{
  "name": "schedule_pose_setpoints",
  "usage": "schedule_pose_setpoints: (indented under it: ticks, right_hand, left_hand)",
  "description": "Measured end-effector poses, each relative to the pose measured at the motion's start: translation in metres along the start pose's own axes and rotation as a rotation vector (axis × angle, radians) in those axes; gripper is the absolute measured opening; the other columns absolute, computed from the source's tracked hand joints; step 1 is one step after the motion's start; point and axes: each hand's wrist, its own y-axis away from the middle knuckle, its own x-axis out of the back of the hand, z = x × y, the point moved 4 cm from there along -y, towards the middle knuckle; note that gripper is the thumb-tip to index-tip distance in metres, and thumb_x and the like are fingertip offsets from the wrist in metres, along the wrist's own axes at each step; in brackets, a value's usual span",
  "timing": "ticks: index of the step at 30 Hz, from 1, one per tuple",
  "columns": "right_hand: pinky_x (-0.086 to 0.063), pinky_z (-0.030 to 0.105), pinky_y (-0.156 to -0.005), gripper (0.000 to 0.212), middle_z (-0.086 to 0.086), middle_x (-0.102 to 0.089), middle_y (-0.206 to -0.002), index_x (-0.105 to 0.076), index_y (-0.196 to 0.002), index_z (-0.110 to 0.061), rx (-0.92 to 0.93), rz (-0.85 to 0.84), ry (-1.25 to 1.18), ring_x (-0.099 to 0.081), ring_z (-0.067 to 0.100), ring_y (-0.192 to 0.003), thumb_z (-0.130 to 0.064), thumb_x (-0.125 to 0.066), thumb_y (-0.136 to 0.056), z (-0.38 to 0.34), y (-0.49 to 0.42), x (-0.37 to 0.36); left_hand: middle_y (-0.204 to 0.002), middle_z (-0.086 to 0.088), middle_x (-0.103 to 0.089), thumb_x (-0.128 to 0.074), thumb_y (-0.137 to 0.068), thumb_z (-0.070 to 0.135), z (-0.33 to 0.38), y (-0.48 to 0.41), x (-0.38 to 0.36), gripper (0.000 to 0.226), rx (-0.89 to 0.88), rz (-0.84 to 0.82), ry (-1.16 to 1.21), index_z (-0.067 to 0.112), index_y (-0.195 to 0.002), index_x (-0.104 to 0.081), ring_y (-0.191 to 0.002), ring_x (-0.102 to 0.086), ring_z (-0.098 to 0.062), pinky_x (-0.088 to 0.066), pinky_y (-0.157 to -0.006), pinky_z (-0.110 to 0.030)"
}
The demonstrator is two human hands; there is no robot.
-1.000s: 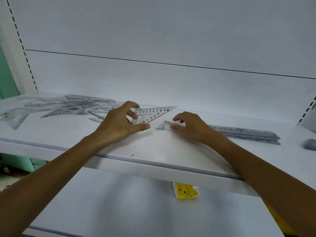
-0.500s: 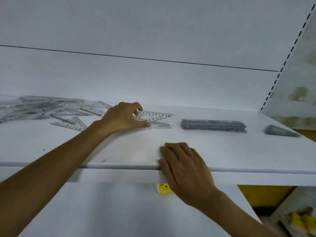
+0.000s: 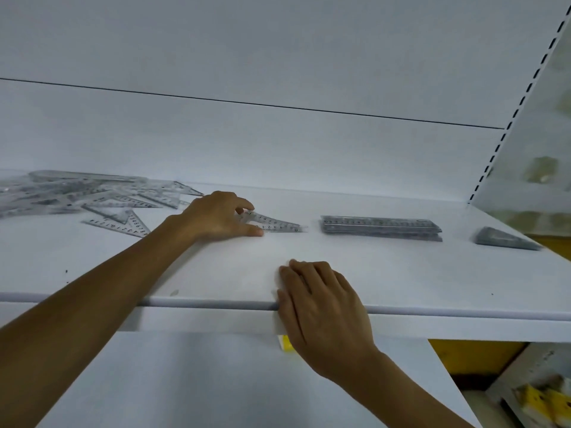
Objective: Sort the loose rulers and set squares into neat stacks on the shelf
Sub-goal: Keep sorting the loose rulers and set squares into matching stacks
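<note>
Left hand [image 3: 216, 218] pinches a set square [image 3: 275, 224] pointing beyond its fingertips; right hand [image 3: 319, 299] lies flat, fingers together, on the shelf [image 3: 401, 273] edge.

A white shelf [image 3: 401, 273] sticks out from a plain white back wall [image 3: 278, 50]. One thin dark line [image 3: 247, 103] runs across the wall. Little black slots [image 3: 506, 125] climb up the right side. Another white shelf [image 3: 216, 381] sits below.

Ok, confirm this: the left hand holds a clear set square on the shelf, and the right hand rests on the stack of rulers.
One thing is wrong. In the head view the right hand rests on the front edge of the shelf, apart from the stack of rulers. The left hand does hold a clear set square on the shelf.
</note>
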Motion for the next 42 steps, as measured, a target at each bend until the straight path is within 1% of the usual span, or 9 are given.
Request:
schedule_pose_setpoints:
  ticks: [4, 7, 9, 11, 13, 18, 24, 26, 42]
  right_hand:
    - [-0.049, 0.031, -0.066, 0.035, -0.003, -0.063, -0.085, -0.061, -0.088, -0.018, -0.004, -0.041, -0.021, -0.057, 0.017, -0.075, -0.034, -0.030, -0.089, 0.001, -0.004, 0.001]
    - [-0.039, 0.032, -0.067, 0.030, -0.002, -0.058, -0.084, -0.057, -0.085, -0.017, -0.037, -0.107, -0.068, -0.052, 0.020, -0.081, -0.037, -0.034, -0.086, 0.007, -0.019, 0.002]
    - [-0.037, 0.033, -0.082, 0.026, -0.001, -0.057, -0.113, -0.057, -0.108, -0.020, -0.027, -0.133, -0.192, -0.049, 0.022, -0.107, -0.030, -0.043, -0.088, 0.011, -0.035, -0.004]
    - [-0.025, 0.027, -0.104, 0.045, -0.003, -0.038, -0.145, -0.044, -0.133, -0.025, 0.038, -0.133, -0.382, -0.033, 0.018, -0.131, -0.018, -0.049, -0.088, 0.002, -0.052, -0.008]
    - [-0.015, 0.020, -0.107, 0.053, -0.004, -0.031, -0.150, -0.037, -0.139, -0.024, 0.134, -0.069, -0.480, -0.029, 0.016, -0.136, -0.013, -0.051, -0.088, -0.021, -0.071, -0.008]
    - [-0.028, 0.020, -0.100, 0.042, 0.002, -0.050, -0.136, -0.050, -0.129, -0.016, 0.307, -0.021, -0.679, -0.047, 0.021, -0.121, -0.015, -0.056, -0.087, -0.108, -0.124, -0.006]
    - [-0.037, 0.037, -0.102, 0.043, 0.008, -0.052, -0.131, -0.050, -0.128, -0.013, 0.407, -0.092, -0.851, -0.048, 0.025, -0.118, -0.016, -0.056, -0.086, -0.227, -0.143, -0.011]
    - [-0.037, 0.037, -0.101, 0.044, 0.009, -0.052, -0.130, -0.049, -0.129, -0.013, 0.452, -0.116, -0.844, -0.047, 0.026, -0.117, -0.017, -0.055, -0.086, -0.260, -0.141, -0.018]
    - [-0.039, 0.037, -0.101, 0.042, 0.008, -0.053, -0.129, -0.048, -0.128, -0.014, 0.299, -0.154, -0.741, -0.047, 0.023, -0.119, -0.020, -0.054, -0.087, -0.388, -0.198, -0.072]
  left_hand:
    - [-0.117, 0.012, -0.057, -0.058, -0.062, 0.076, 0.001, 0.007, 0.003, 0.077, 0.027, 0.038, -0.011, 0.036, -0.126, -0.049, -0.103, -0.054, -0.013, -0.038, -0.078, -0.030]
    - [-0.112, 0.011, -0.058, -0.057, -0.066, 0.074, 0.002, 0.022, 0.012, 0.067, 0.053, 0.089, 0.013, 0.035, -0.119, -0.051, -0.095, -0.053, -0.012, -0.042, -0.080, -0.031]
    - [-0.109, 0.010, -0.059, -0.055, -0.071, 0.070, 0.001, 0.040, 0.024, 0.058, 0.062, 0.158, 0.000, 0.032, -0.115, -0.054, -0.090, -0.052, -0.011, -0.041, -0.078, -0.029]
    - [-0.109, 0.009, -0.061, -0.051, -0.076, 0.067, -0.001, 0.067, 0.038, 0.051, 0.091, 0.227, -0.045, 0.031, -0.112, -0.056, -0.089, -0.051, -0.010, -0.039, -0.076, -0.028]
    - [-0.113, 0.007, -0.061, -0.049, -0.079, 0.063, -0.007, 0.102, 0.053, 0.048, 0.143, 0.282, -0.108, 0.030, -0.114, -0.056, -0.096, -0.053, -0.012, -0.039, -0.078, -0.029]
    - [-0.110, 0.008, -0.058, -0.055, -0.081, 0.051, -0.037, 0.214, 0.087, 0.041, 0.347, 0.400, -0.203, 0.029, -0.116, -0.054, -0.107, -0.052, -0.016, -0.038, -0.084, -0.030]
    - [-0.111, 0.006, -0.059, -0.054, -0.083, 0.049, -0.075, 0.315, 0.117, 0.044, 0.527, 0.416, -0.258, 0.027, -0.121, -0.052, -0.106, -0.052, -0.016, -0.042, -0.087, -0.035]
    - [-0.111, 0.006, -0.059, -0.054, -0.083, 0.050, -0.091, 0.331, 0.124, 0.044, 0.554, 0.430, -0.264, 0.027, -0.120, -0.053, -0.106, -0.053, -0.015, -0.042, -0.086, -0.035]
    - [-0.105, 0.002, -0.060, -0.059, -0.085, 0.031, -0.259, 0.347, 0.162, 0.030, 0.338, 0.364, -0.062, 0.022, -0.113, -0.058, -0.094, -0.054, -0.012, -0.045, -0.088, -0.036]
